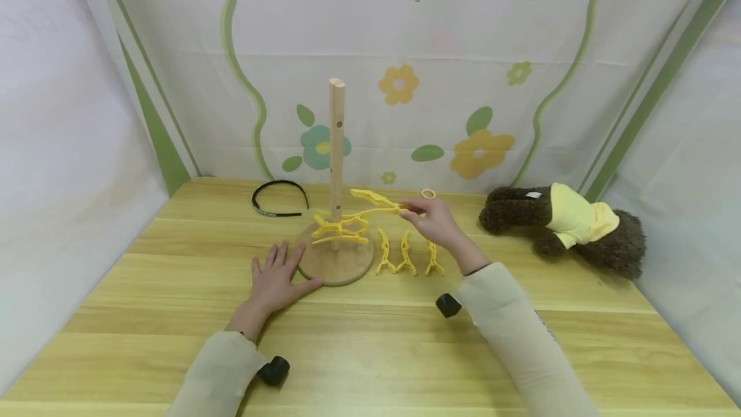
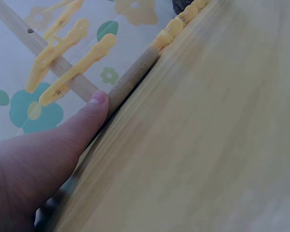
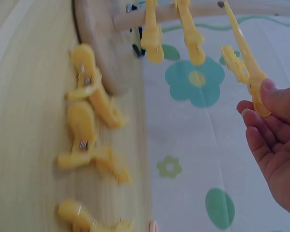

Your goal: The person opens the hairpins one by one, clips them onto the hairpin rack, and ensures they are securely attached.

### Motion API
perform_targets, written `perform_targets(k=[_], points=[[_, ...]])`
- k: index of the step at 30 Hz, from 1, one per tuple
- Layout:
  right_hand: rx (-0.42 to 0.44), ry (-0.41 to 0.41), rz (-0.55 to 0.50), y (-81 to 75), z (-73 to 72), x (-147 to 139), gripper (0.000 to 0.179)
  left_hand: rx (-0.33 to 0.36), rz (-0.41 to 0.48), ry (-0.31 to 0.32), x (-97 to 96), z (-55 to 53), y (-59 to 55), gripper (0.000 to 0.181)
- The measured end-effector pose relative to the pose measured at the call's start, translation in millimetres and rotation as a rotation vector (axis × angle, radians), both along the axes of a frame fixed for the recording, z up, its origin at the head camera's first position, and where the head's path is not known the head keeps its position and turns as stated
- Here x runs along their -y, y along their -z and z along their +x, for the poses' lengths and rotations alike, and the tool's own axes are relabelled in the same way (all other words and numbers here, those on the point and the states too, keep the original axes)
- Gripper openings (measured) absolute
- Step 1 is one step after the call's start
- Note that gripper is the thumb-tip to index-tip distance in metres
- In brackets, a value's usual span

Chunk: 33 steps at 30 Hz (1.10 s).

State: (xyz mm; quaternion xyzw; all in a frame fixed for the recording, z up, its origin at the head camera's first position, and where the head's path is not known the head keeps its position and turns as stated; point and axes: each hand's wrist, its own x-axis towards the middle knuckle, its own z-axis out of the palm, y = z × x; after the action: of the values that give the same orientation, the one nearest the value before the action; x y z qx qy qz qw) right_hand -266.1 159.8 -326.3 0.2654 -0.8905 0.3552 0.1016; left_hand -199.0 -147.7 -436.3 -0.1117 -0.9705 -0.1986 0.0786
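Observation:
My right hand (image 1: 437, 224) pinches a yellow hair clip (image 3: 253, 72) by its tail end, between thumb and fingers. The clip's two arms are spread apart and point left toward a wooden post (image 1: 337, 153). Two more yellow hair clips are on the post's lower part, an upper one (image 3: 189, 31) and a lower one (image 3: 152, 38). My left hand (image 1: 274, 283) lies with fingers spread beside the round wooden base (image 1: 336, 270), its thumb (image 2: 89, 116) touching the base's edge. Right of the base, three loose yellow hair clips (image 1: 405, 255) lie in a row on the table.
A black headband (image 1: 276, 213) lies behind the base at the left. Near the table's back edge is a small pale ring (image 1: 428, 194). A brown plush toy (image 1: 613, 243) in a yellow top lies at the right. A patterned curtain (image 1: 370, 31) hangs behind the table (image 1: 370, 359).

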Motion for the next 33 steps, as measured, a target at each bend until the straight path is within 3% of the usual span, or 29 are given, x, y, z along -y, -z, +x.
perform_targets(k=[13, 19, 28, 33], points=[[0.045, -0.1, -0.075, -1.3, -10.1, 55, 0.025, 0.0, -0.005, -0.002, -0.5, 1.2, -2.0, 0.089], [0.029, -0.112, -0.052, 0.6, -11.7, 61, 0.025, -0.011, -0.003, -0.004, -0.8, 0.6, -0.6, 0.089], [0.1, -0.129, -0.03, 0.2, -12.8, 62, 0.03, -0.011, 0.0, -0.001, -0.9, 0.5, -1.0, 0.089], [0.098, -0.163, -0.041, 0.9, -11.9, 62, 0.029, -0.007, -0.003, -0.003, -1.2, 0.9, -1.7, 0.089]])
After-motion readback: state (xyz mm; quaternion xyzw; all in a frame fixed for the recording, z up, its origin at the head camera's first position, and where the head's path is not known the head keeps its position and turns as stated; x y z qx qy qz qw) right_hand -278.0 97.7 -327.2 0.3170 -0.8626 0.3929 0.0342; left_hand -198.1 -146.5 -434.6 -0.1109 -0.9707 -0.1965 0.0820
